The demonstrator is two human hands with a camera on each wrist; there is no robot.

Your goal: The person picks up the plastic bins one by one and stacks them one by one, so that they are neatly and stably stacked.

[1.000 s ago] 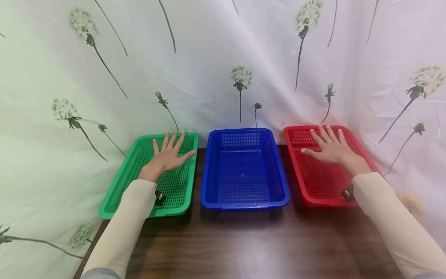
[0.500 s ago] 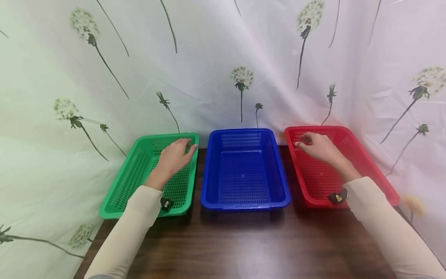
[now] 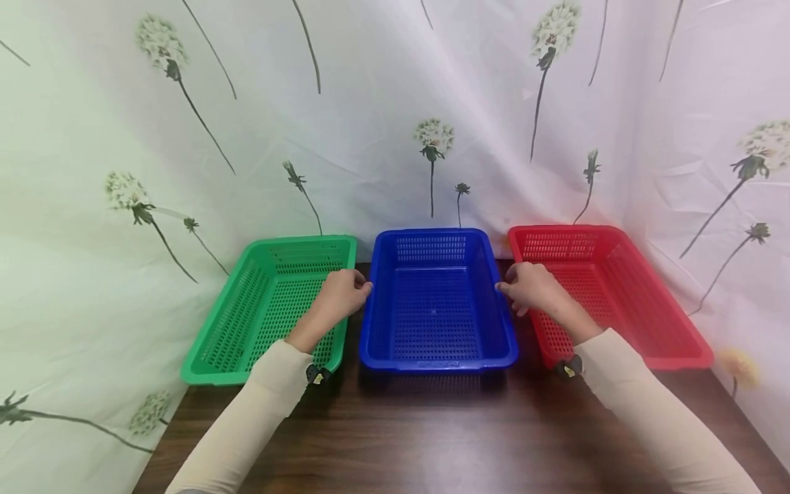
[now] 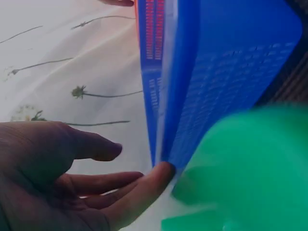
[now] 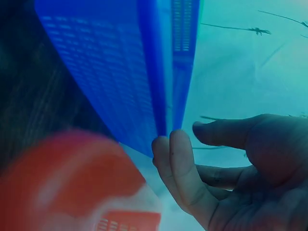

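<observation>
The blue basket [image 3: 434, 312] is set at the far, twelve o'clock side of the bench [image 3: 426, 432], near a flowered cloth [image 3: 370, 137]. Just beside it, the green basket [image 3: 280, 302] is placed at nine o'clock and the red basket [image 3: 617, 302] at three, perhaps so that all three can be reached from six o'clock. The left hand [image 3: 341, 296] is held at the blue basket's nine o'clock rim, the right hand [image 3: 532, 287] at its three o'clock rim, probably so that both sides are handled evenly. Each grip is loosely spread, thumb parted from the fingers, with nothing pinched; whether the rim is firmly touched cannot be told. Both hands are held partly over the neighbouring baskets, presumably because the gaps are narrow.
</observation>
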